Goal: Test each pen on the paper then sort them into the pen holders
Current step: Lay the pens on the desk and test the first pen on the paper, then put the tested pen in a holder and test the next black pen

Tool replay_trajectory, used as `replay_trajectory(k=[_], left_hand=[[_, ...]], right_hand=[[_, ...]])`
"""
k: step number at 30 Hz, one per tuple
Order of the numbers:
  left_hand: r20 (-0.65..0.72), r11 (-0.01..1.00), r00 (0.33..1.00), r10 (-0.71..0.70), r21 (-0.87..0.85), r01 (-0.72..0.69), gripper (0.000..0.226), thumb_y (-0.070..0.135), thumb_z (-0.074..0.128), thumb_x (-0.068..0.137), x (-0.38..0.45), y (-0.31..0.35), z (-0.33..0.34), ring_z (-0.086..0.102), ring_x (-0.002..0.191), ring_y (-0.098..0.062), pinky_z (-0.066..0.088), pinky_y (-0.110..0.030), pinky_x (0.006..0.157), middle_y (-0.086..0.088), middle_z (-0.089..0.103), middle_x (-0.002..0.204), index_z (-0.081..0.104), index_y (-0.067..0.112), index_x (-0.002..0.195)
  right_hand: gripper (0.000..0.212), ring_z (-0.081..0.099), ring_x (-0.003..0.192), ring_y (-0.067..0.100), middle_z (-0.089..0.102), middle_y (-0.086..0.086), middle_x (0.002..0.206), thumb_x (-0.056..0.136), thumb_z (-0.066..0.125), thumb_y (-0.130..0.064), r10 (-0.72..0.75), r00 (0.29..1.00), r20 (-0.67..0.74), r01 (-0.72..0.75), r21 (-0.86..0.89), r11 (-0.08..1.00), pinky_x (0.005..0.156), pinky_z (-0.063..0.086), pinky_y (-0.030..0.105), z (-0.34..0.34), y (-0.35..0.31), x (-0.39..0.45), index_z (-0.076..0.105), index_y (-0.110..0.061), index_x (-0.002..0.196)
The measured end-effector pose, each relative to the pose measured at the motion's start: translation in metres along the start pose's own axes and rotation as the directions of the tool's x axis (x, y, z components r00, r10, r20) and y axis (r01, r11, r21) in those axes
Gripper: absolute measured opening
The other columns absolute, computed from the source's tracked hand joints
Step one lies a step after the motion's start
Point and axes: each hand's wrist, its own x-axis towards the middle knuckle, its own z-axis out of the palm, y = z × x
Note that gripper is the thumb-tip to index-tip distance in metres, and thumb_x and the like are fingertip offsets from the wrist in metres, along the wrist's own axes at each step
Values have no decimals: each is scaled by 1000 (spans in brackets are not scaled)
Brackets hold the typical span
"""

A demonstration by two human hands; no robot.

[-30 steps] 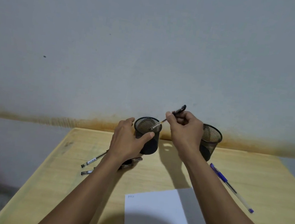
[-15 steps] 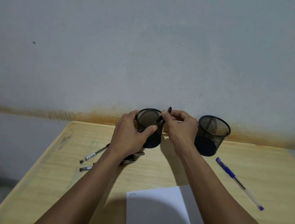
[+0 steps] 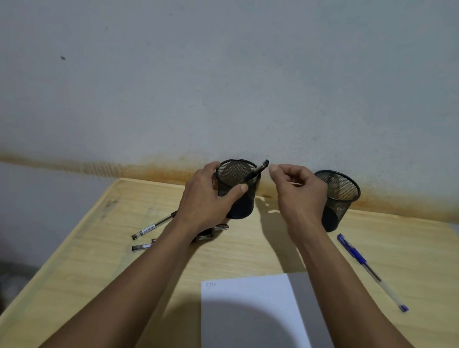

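Note:
Two black mesh pen holders stand at the table's far edge. My left hand [image 3: 208, 197] grips the left holder [image 3: 243, 204] by its side. A black pen [image 3: 256, 172] leans inside that holder, its cap above the rim. My right hand [image 3: 295, 193] hovers just right of the pen's top, fingers loosely curled, holding nothing. The right holder [image 3: 338, 198] stands partly behind my right hand. A white sheet of paper [image 3: 255, 327] lies near the front, with a small scribble at its top left corner. A blue pen [image 3: 369, 270] lies on the table to the right.
Several black pens [image 3: 155, 225] lie on the wooden table [image 3: 113, 261] to the left, partly under my left forearm. A grey wall with a rusty stain line rises right behind the table. The table's left edge drops to a dark floor.
My right hand lowered the black pen into the left holder, let go of it and drew a little to the right. My left hand stayed on the holder.

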Motion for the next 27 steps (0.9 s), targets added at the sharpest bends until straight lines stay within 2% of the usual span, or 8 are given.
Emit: replay_trajectory(k=[2, 5, 10, 13, 14, 17, 21, 27], left_hand=[[5, 1000, 1000, -29, 12, 29, 65, 50, 75, 78, -3, 2, -6, 57, 114, -16, 46, -28, 92, 1, 61, 122, 53, 21, 132], [-92, 999, 995, -39, 28, 42, 63, 47, 75, 79, -15, 2, -27, 59, 111, -13, 47, -29, 93, -1, 63, 122, 57, 19, 132], [-203, 998, 978, -52, 30, 59, 44, 35, 76, 82, -71, -12, -63, 58, 109, -7, 46, -26, 90, 6, 64, 117, 63, 22, 123], [-222, 994, 974, -54, 78, 73, 38, 29, 74, 84, -105, -26, -67, 56, 108, -8, 41, -16, 83, 7, 62, 117, 63, 22, 120], [-223, 990, 974, -47, 120, 76, 37, 29, 72, 85, -114, -32, -67, 56, 106, -9, 42, -17, 81, 7, 61, 116, 63, 23, 120], [-195, 952, 981, 2, 300, 58, 33, 29, 71, 84, -132, -51, -63, 57, 105, -17, 50, -37, 87, 6, 63, 113, 63, 24, 115], [-101, 865, 992, 75, 502, -15, 20, 31, 72, 83, -146, -73, -55, 59, 100, -23, 49, -39, 79, 3, 65, 105, 69, 22, 100], [-80, 832, 993, 90, 554, -31, 16, 36, 67, 86, -146, -84, -53, 58, 94, -21, 47, -37, 76, 5, 66, 95, 71, 22, 91]], right_hand=[[7, 60, 63, -7, 69, -12, 73, 87, 80, -28, -78, 997, 17, 79, -31, 996, 70, 51, 16, -10, -2, -14, 75, -24, 85], [7, 55, 57, -6, 65, -11, 66, 88, 79, -19, -195, 974, 116, 201, -44, 979, 61, 45, 9, -18, -2, -41, 75, -20, 83], [6, 58, 66, 0, 70, -6, 70, 88, 79, -16, -297, 906, 301, 346, -123, 930, 61, 45, 8, -16, 8, -86, 77, -18, 82], [2, 61, 68, 5, 70, -9, 76, 89, 78, -19, -283, 863, 417, 399, -220, 890, 64, 48, 13, -3, 18, -98, 79, -20, 89], [5, 62, 71, 6, 72, -8, 81, 90, 76, -21, -270, 843, 466, 428, -276, 860, 69, 52, 20, 3, 21, -100, 79, -20, 93], [15, 63, 90, 19, 74, -2, 99, 96, 66, -25, -247, 765, 594, 557, -419, 717, 76, 54, 39, 24, 29, -104, 77, -20, 104], [22, 55, 104, 23, 68, -1, 108, 102, 54, -28, -253, 644, 722, 722, -464, 514, 71, 53, 42, 46, 35, -104, 72, -20, 113], [26, 56, 103, 26, 68, 1, 110, 104, 53, -31, -297, 502, 812, 860, -429, 278, 64, 42, 37, 58, 41, -99, 70, -18, 118]])
